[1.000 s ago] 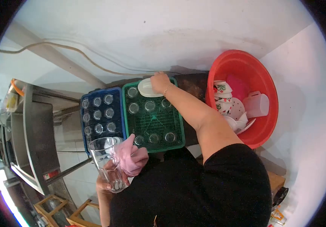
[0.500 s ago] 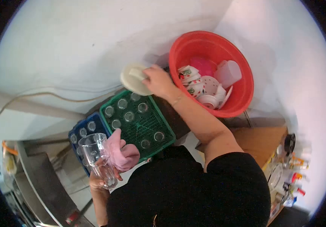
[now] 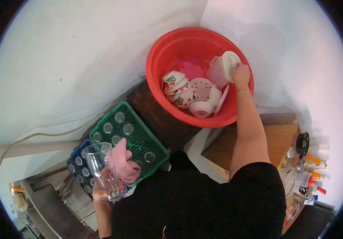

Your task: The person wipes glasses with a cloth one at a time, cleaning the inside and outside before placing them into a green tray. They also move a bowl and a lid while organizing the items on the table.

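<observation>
My left hand (image 3: 101, 189) is wrapped round a tall clear glass (image 3: 95, 161) at the lower left. A pink cloth (image 3: 124, 165) is bunched against the glass, on its right side. My right hand (image 3: 241, 75) reaches into the red tub (image 3: 154, 85) and grips a cream round lid (image 3: 230, 63). That lid sits right at the mouth of a white plastic pitcher-like container (image 3: 216, 72), which leans inside the tub. Beside the container lie stacked floral bowls (image 3: 175, 85), a pale strainer with holes (image 3: 201, 88) and a small white bowl (image 3: 200, 110).
Upturned glasses stand in a green crate (image 3: 150, 141) and in a blue crate (image 3: 78, 169) beside it. A wooden board-like surface (image 3: 223, 149) and a shelf of bottles and jars (image 3: 304, 175) are at the right. A cable (image 3: 56, 132) runs along the wall.
My right hand has carried the lid from above the green crate rightward to the container in the tub. The view has shifted. My left hand still holds the glass.
</observation>
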Motion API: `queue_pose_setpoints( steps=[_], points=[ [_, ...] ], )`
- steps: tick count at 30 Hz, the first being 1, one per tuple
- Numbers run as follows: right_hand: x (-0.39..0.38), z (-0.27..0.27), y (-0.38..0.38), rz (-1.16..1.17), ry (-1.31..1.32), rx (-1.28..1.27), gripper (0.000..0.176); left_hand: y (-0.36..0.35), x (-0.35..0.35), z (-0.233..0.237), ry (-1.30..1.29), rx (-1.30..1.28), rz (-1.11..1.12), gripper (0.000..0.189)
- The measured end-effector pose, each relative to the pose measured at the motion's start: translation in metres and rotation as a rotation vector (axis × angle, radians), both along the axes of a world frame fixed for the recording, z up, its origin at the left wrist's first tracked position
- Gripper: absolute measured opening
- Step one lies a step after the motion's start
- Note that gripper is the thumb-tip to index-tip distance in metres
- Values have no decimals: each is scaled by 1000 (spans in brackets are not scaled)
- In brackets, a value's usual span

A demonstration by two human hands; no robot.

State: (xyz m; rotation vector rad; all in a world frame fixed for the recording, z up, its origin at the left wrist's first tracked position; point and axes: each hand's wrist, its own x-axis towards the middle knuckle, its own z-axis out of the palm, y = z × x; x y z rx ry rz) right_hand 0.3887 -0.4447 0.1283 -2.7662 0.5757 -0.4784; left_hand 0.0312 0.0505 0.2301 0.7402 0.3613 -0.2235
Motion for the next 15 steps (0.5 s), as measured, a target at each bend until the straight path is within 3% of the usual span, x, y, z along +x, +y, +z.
queue_pose_setpoints(
  steps=[1, 6, 11, 15],
  points=[
    [11, -8, -13, 8, 13, -1, 36, -8, 6, -9, 40, -8, 78, 92],
    [47, -34, -45, 56, 82, -47, 36, -27, 46, -38, -50, -75, -122, 101],
    [66, -67, -55, 33, 149, 33, 35, -58, 71, -32, -2, 11, -146, 101],
    [66, -60, -46, 82, 154, 73, 34, -78, 87, -16, 80, 61, -202, 103]
  ],
)
